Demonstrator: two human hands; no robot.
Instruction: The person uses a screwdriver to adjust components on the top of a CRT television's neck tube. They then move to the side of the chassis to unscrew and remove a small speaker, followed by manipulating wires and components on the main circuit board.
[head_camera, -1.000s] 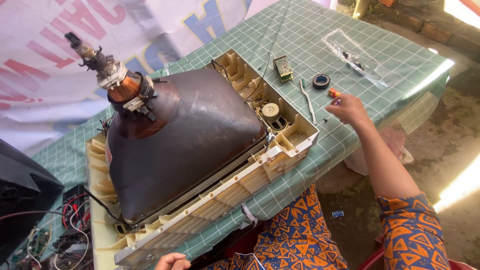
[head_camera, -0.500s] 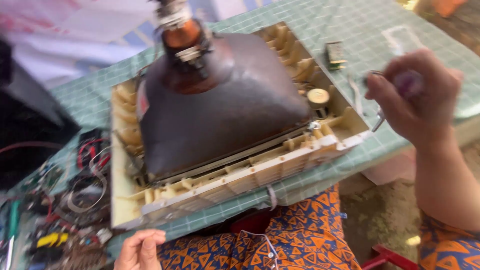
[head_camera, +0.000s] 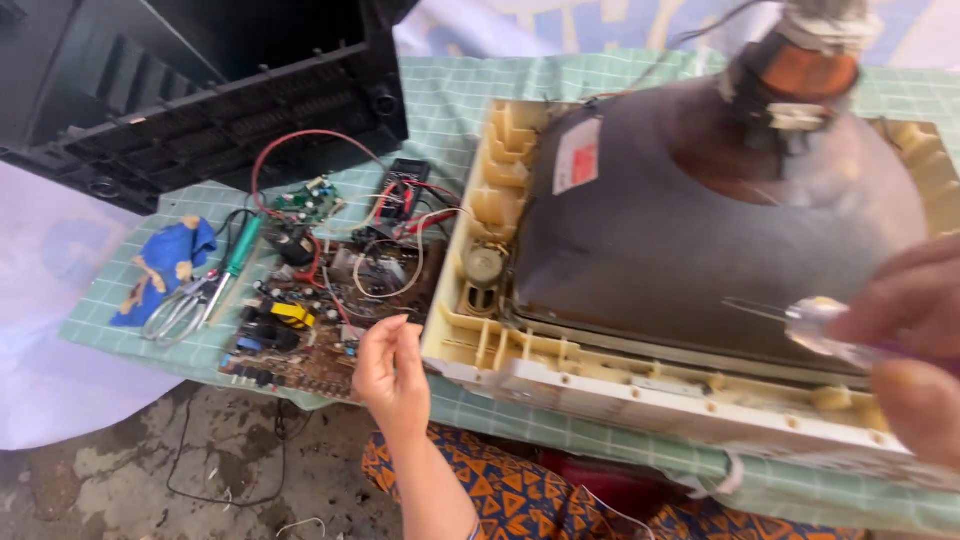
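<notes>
at the right edge of the frame, your right hand (head_camera: 905, 345), close to the lens and blurred, grips a screwdriver (head_camera: 830, 335) by its clear handle, its thin shaft pointing left over the dark picture tube (head_camera: 680, 240) in its cream plastic frame (head_camera: 500, 345). at lower centre, your left hand (head_camera: 392, 372) hovers loosely open, holding nothing, beside the frame's corner and a circuit board (head_camera: 310, 320). scissors (head_camera: 185, 305) lie at the left on the green checked cloth (head_camera: 440, 95).
</notes>
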